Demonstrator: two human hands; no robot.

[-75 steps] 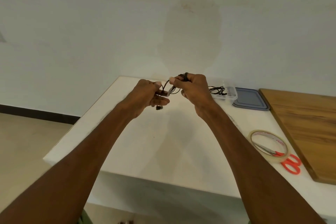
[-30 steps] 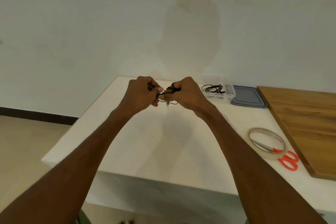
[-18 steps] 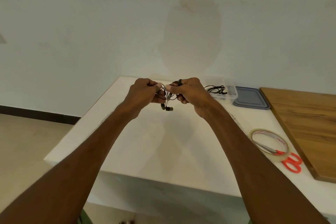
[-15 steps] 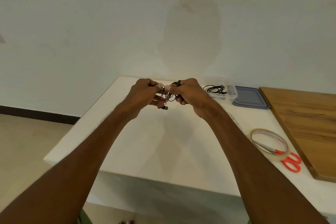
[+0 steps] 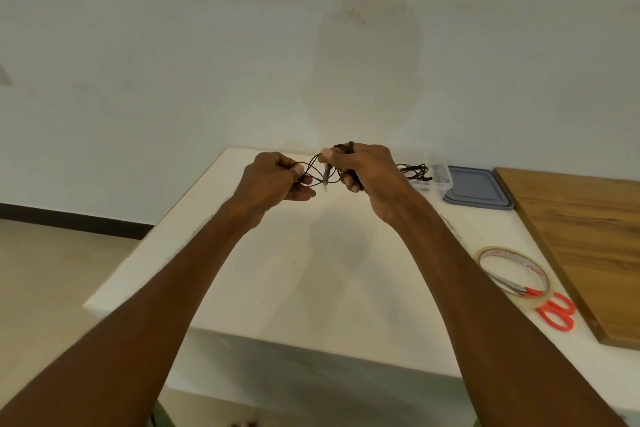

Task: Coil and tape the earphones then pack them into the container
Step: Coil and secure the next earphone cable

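earphones (image 5: 320, 172) held above the bench (image 5: 311, 270): cable loops are pinched in the curled fingers of the left hand (image 5: 273, 184) and gripped by those of the right hand (image 5: 367, 173). since half a second earlier the hands have been drawn slightly apart and the loops spread, so the coil is judged not yet taped. container (image 5: 433, 180), already holding another cable, lid (image 5: 479, 189), tape roll (image 5: 504, 252) and scissors (image 5: 557, 314) are seen at right, unobstructed.
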